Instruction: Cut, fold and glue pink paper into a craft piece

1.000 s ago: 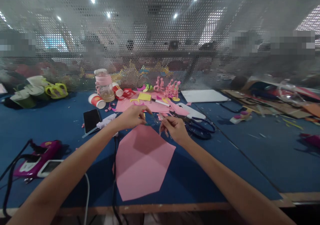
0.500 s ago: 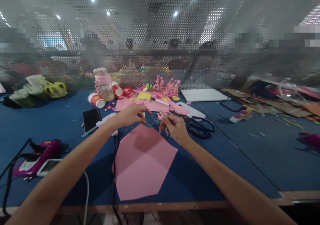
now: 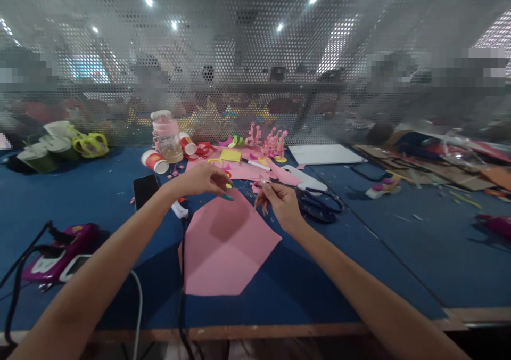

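Lying flat on the blue table (image 3: 80,195), near its front edge: pink paper sheet (image 3: 225,248), many-sided, plain, uncreased, its far corner pointing between both hands.

Handling, as judged: very light, limp, easily creased or torn; best taken by pinching a corner or edge, or slid to the table edge first.

Left hand (image 3: 203,180): above the sheet's far corner, fingers drawn together, apparently pinching a small green piece (image 3: 228,196); contact with the sheet cannot be told.

Right hand (image 3: 281,200): just beside the far corner, fingertips pinched on something thin, too small to identify.

Adjacent: black scissors (image 3: 319,203) right of the right hand; black phone (image 3: 144,188) to the left; pink scraps (image 3: 243,168) and a jar (image 3: 165,135) beyond.
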A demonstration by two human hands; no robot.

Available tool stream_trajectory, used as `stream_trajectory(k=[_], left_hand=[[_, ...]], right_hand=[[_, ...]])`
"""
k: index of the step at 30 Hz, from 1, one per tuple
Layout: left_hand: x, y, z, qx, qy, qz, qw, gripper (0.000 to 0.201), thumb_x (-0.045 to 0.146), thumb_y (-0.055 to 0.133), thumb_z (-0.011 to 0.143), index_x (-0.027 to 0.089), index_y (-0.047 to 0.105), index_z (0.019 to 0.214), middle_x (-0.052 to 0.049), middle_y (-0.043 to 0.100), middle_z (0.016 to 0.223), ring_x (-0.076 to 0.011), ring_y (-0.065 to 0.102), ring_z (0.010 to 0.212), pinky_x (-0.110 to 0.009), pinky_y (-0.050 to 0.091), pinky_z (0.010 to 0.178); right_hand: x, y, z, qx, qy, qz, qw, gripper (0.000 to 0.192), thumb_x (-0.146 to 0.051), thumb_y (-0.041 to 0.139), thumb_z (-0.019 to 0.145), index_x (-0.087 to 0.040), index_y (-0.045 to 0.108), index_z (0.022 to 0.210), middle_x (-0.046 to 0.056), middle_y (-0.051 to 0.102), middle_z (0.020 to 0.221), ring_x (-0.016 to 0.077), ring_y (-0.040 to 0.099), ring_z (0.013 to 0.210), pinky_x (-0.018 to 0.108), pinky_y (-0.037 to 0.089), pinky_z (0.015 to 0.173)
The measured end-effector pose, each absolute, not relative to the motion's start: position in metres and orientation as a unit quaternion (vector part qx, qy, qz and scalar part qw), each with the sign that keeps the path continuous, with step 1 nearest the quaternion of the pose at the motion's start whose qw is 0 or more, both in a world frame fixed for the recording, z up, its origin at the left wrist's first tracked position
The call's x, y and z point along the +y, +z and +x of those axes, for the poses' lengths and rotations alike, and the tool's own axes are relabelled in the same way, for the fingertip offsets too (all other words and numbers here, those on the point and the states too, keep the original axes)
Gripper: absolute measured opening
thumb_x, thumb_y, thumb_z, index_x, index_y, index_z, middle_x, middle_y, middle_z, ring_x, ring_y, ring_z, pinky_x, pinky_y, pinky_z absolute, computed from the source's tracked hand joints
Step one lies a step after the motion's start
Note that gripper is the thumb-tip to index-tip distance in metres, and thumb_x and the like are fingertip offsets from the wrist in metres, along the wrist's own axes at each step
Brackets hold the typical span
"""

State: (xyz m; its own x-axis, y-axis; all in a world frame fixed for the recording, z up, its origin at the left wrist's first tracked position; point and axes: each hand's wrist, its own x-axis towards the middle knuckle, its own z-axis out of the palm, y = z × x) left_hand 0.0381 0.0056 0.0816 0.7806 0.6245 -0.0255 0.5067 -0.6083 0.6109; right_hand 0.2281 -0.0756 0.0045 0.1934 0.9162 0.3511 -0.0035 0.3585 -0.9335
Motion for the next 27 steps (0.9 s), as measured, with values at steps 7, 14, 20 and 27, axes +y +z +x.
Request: stream_trajectory(k=[7, 14, 20, 27], left_hand=[[-0.006, 0.077, 0.05, 0.32, 0.127, 0.903, 0.257, 0.014, 0.021, 0.062, 0.065, 0.017, 0.071, 0.076, -0.001, 0.066, 0.065, -0.0097, 0.054, 0.06, -0.018, 0.036, 0.053], [0.0, 0.067, 0.05, 0.322, 0.147, 0.879, 0.318, 0.016, 0.022, 0.065, 0.063, 0.014, 0.07, 0.075, -0.001, 0.066, 0.064, -0.0091, 0.052, 0.057, -0.019, 0.036, 0.052], [0.002, 0.065, 0.05, 0.32, 0.113, 0.865, 0.369, 0.019, 0.025, 0.066, 0.061, 0.012, 0.069, 0.075, -0.002, 0.065, 0.064, -0.0105, 0.053, 0.058, -0.021, 0.038, 0.055], [-0.004, 0.072, 0.053, 0.314, 0.097, 0.883, 0.334, 0.016, 0.021, 0.055, 0.07, 0.013, 0.067, 0.062, 0.003, 0.055, 0.052, -0.0068, 0.044, 0.051, -0.02, 0.033, 0.052]], right_hand=[[-0.076, 0.002, 0.224, -0.512, 0.379, -0.431, 0.64, 0.037, -0.051, 0.059, 0.067, -0.016, 0.059, 0.054, 0.004, 0.062, 0.051, 0.0104, 0.053, 0.04, 0.02, 0.041, 0.035], [-0.074, 0.0, 0.222, -0.474, 0.415, -0.421, 0.653, 0.036, -0.051, 0.062, 0.064, -0.016, 0.059, 0.055, 0.004, 0.063, 0.054, 0.0101, 0.052, 0.04, 0.021, 0.042, 0.035], [-0.074, 0.0, 0.225, -0.502, 0.383, -0.426, 0.648, 0.034, -0.049, 0.061, 0.065, -0.016, 0.059, 0.057, 0.002, 0.061, 0.052, 0.0088, 0.048, 0.037, 0.021, 0.04, 0.034], [-0.08, 0.004, 0.226, -0.56, 0.266, -0.468, 0.63, 0.034, -0.048, 0.054, 0.073, -0.018, 0.059, 0.058, 0.003, 0.062, 0.056, 0.0107, 0.049, 0.04, 0.023, 0.039, 0.036]])
